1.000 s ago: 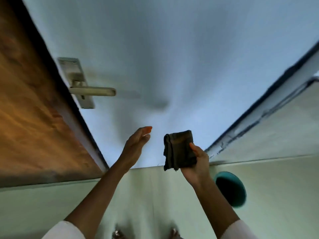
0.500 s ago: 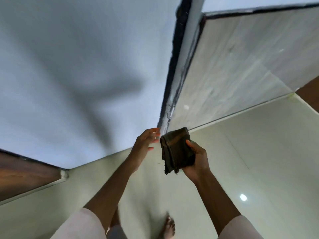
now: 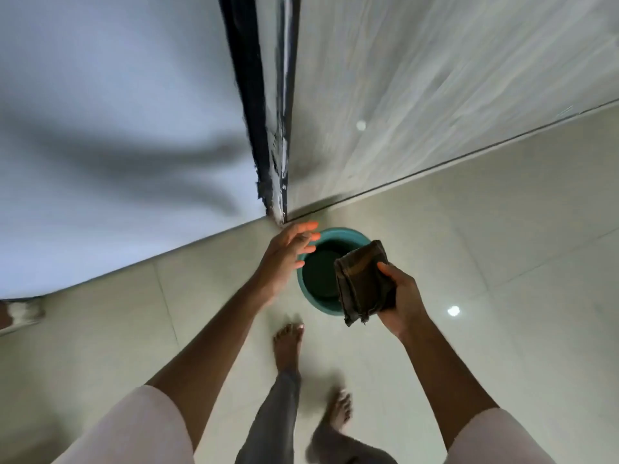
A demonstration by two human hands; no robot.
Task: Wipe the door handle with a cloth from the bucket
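A folded dark brown cloth [image 3: 363, 283] is held in my right hand [image 3: 403, 298], thumb on top, above the right side of a teal bucket [image 3: 338, 235]. The bucket stands on the floor in the corner where the white door meets the wall. Over its left rim hovers my left hand [image 3: 288, 251], holding nothing, fingers spread. The bucket's inside looks dark. The door handle is out of view.
The white door [image 3: 117, 128] fills the upper left, its dark edge [image 3: 249, 95] running down to the corner. A pale tiled wall [image 3: 418, 88] lies to the right. My bare feet [image 3: 288, 343] stand on glossy floor tiles just short of the bucket.
The view has swung right and down from the door handle to the floor corner. The bucket has come into view under my hands. The cloth stays in my right hand.
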